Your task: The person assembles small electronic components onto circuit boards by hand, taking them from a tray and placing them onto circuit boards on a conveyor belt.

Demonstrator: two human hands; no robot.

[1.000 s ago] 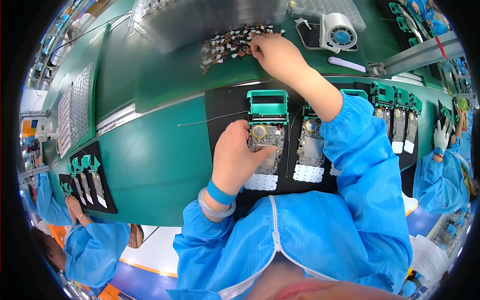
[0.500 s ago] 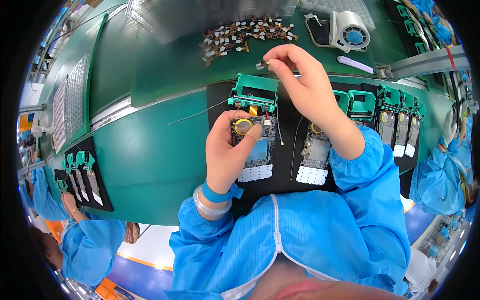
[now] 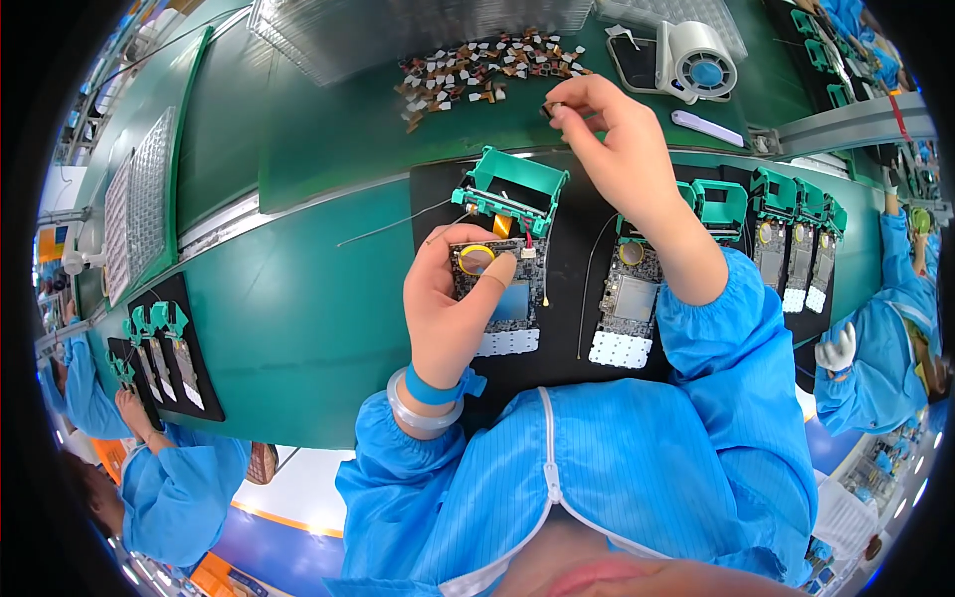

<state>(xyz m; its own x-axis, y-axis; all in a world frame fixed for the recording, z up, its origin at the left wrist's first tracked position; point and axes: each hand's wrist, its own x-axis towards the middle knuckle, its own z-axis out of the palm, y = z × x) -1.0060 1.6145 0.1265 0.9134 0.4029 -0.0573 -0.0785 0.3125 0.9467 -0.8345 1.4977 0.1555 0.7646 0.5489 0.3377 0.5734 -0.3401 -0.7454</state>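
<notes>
My left hand [image 3: 443, 313] is closed on a circuit board [image 3: 515, 301], thumb across its face beside a round coin cell [image 3: 476, 261]. A green plastic housing [image 3: 527, 177] sits at the board's far end, tilted, joined to it by an orange flex strip [image 3: 502, 225] and thin wires. Farther off and to the right, my right hand [image 3: 622, 149] pinches a small dark and brown flex cable piece [image 3: 549, 108] above the bench, apart from the board. Beyond it lies a loose pile of similar flex cable pieces [image 3: 477, 70] with white tabs.
Right of my board lies another board [image 3: 629, 298] on the black mat [image 3: 567, 318], with more green housings [image 3: 718, 207] beyond. A white fan [image 3: 701, 62] and a lilac strip [image 3: 707, 128] stand at the back right. Co-workers in blue sit at left and right.
My right hand has drawn slightly right and up with the flex piece, away from the housing. The board in my left hand has shifted a little left, and the housing has tilted.
</notes>
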